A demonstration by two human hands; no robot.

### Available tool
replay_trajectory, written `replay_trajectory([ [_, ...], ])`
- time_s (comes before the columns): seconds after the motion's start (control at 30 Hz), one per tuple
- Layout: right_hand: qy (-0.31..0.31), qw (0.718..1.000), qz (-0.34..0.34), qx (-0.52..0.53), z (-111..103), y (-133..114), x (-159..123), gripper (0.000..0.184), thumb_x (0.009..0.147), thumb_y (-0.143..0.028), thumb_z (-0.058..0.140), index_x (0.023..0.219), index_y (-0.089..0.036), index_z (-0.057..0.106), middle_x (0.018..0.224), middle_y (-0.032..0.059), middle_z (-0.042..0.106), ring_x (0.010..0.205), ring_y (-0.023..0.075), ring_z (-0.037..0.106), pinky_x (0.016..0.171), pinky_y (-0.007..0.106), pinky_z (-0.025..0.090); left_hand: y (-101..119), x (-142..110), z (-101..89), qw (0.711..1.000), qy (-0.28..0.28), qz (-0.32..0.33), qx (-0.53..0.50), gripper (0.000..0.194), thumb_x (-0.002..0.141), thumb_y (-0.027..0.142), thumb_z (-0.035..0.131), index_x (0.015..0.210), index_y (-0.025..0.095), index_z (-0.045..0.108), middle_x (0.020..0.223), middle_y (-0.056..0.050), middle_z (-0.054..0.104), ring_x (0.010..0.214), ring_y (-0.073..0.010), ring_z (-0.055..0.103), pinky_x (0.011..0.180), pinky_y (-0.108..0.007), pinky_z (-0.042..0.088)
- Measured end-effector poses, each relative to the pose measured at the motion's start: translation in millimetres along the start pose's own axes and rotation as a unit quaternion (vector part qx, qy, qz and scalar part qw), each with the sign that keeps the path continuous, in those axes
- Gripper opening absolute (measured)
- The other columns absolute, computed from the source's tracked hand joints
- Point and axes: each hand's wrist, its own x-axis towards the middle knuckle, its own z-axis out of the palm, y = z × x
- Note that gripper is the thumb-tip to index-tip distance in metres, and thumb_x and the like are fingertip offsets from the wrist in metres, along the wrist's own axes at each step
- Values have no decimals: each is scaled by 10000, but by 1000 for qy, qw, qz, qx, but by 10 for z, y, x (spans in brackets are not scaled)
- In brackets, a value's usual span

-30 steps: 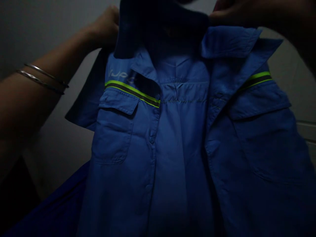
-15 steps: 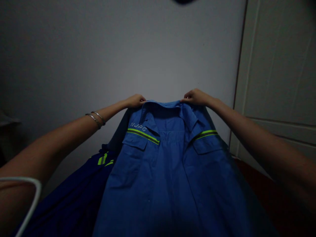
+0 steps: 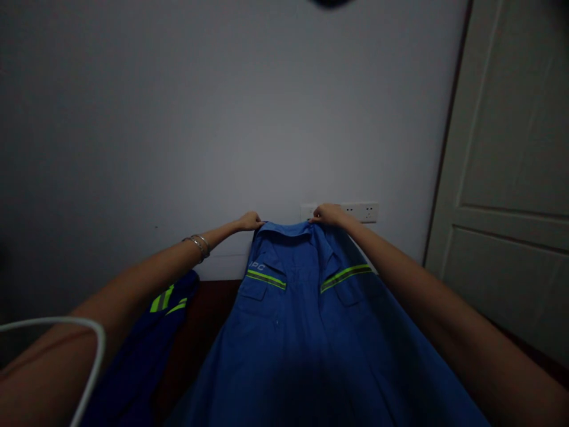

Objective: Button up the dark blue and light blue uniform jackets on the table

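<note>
A blue work jacket [image 3: 302, 320] with yellow-green and grey reflective stripes hangs stretched between my hands, its front facing me and its collar at the top. My left hand [image 3: 249, 222] pinches the left end of the collar. At the collar's right end, my right hand [image 3: 328, 214] grips the cloth in the same way. White letters show on the left chest, partly folded out of sight. The jacket's lower part is dark and runs out of view at the bottom.
A darker blue garment [image 3: 133, 356] with reflective bands lies at the left on a dark red surface [image 3: 213, 302]. Behind stands a pale wall [image 3: 222, 118] with a row of white sockets [image 3: 367, 212]. A panelled door [image 3: 511, 166] is at the right. A white cable [image 3: 100, 338] curves across the lower left.
Both hands and the collar now sit lower in view and a little closer together. The view has shifted, and the wall sockets and more of the red surface have come into sight.
</note>
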Motion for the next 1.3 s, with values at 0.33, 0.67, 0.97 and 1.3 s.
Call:
replay_trajectory([
  [0.33,-15,999,40,19,557,-18,36,461,785,-567,413,923,-206,664,1013,127,633,924,260,584,724,316,434,-84,-258,214,966,-107,-47,-231,556,637,648,507,659,103,616,513,6,527,479,-91,453,474,-198,355],
  [0.67,6,998,56,9,954,-65,74,514,848,-522,309,929,-144,649,962,165,635,913,242,586,733,293,417,-361,-505,155,845,-365,-54,-387,256,607,323,672,764,122,665,889,-70,674,895,-188,569,857,-286,401],
  [0.97,-9,998,56,-8,1079,46,58,655,824,-600,231,895,-115,665,930,201,634,899,275,599,736,339,435,-645,-386,40,907,-317,-77,-268,319,652,355,635,874,127,620,769,-36,666,703,-145,588,723,-272,456],
  [1.3,-67,993,91,40,1363,-381,-48,498,845,-483,359,1027,-102,623,1040,236,598,1008,288,559,819,378,412,-618,-441,507,964,-178,-128,151,443,721,520,491,820,126,667,847,-143,656,821,-227,594,689,-259,440],
])
